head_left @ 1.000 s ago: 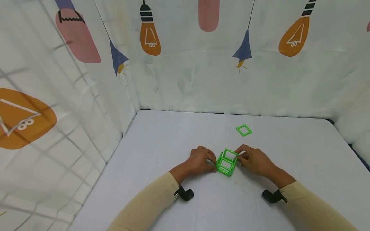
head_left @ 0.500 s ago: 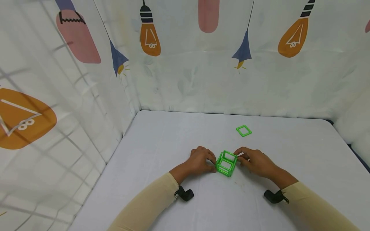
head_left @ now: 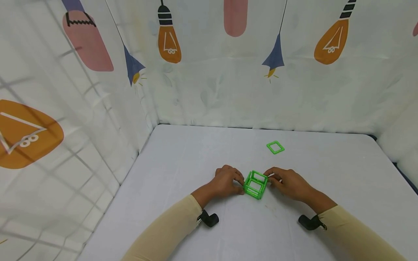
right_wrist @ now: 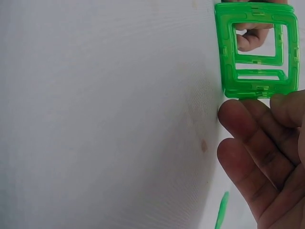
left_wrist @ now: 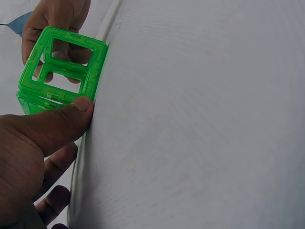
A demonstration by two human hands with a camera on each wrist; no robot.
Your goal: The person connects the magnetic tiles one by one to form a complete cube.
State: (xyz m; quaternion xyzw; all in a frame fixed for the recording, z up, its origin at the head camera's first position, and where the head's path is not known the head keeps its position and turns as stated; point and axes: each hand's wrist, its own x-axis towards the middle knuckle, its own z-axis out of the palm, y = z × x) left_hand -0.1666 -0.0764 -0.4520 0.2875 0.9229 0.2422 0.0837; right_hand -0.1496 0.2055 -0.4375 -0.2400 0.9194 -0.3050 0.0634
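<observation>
A box of green see-through square magnetic tiles (head_left: 252,195) stands on the white table between my hands. My left hand (head_left: 226,182) holds its left side. In the left wrist view the thumb (left_wrist: 82,105) lies on a tile's edge, while the index fingertip is hidden. From the other side, my right hand (head_left: 290,184) pinches the box's right edge with thumb and index finger. The right wrist view shows its fingertips (right_wrist: 233,112) at the edge of a tile frame (right_wrist: 228,52), with other fingers loosely bent below.
One loose green square tile (head_left: 280,145) lies flat farther back on the table (head_left: 196,148). Its edge-on green strip (right_wrist: 221,210) seems to appear in the right wrist view. White printed cloth walls (head_left: 209,98) rise behind and at the left.
The upright tile at the back of the box has shifted slightly down and towards the box, with the right hand's fingertips. The left hand stays in place.
</observation>
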